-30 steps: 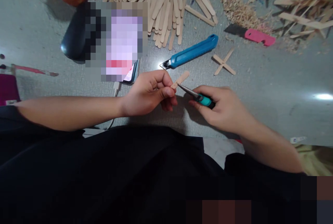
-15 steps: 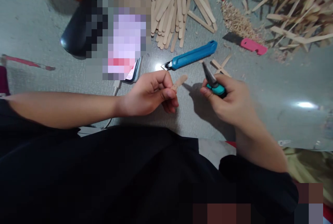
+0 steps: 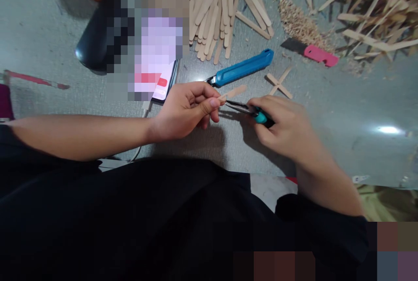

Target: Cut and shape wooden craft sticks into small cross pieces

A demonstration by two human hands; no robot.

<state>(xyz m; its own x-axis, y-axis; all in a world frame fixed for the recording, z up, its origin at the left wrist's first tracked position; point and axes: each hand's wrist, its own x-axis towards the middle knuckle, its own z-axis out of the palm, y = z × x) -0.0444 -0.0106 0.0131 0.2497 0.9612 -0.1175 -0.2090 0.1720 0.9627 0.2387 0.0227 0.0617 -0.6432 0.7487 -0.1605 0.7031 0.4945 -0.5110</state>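
Note:
Between thumb and fingers, my left hand [image 3: 192, 109] pinches a wooden craft stick [image 3: 237, 92] whose rounded end points up and to the right. My right hand [image 3: 281, 124] is wrapped round long-nose pliers [image 3: 243, 106] with teal grips. The plier tips reach the stick close to my left fingertips; whether the jaws are closed on it I cannot tell. Just beyond lies a blue utility knife [image 3: 244, 68], its blade end partly hidden by my left hand. A small cross of wooden sticks [image 3: 277, 84] rests above my right hand.
A pile of craft sticks [image 3: 209, 19] lies at the back. Crossed sticks [image 3: 375, 24] heap up at the right, near wood shavings [image 3: 300, 24] and a pink-handled blade [image 3: 321, 55]. A partly blurred phone [image 3: 160, 93], a black object [image 3: 93, 45] and a thin red tool [image 3: 35, 79] lie left.
My right hand has swung the pliers left and down, bringing the tips to the stick in my left hand. The stick has turned and now shows more of its length.

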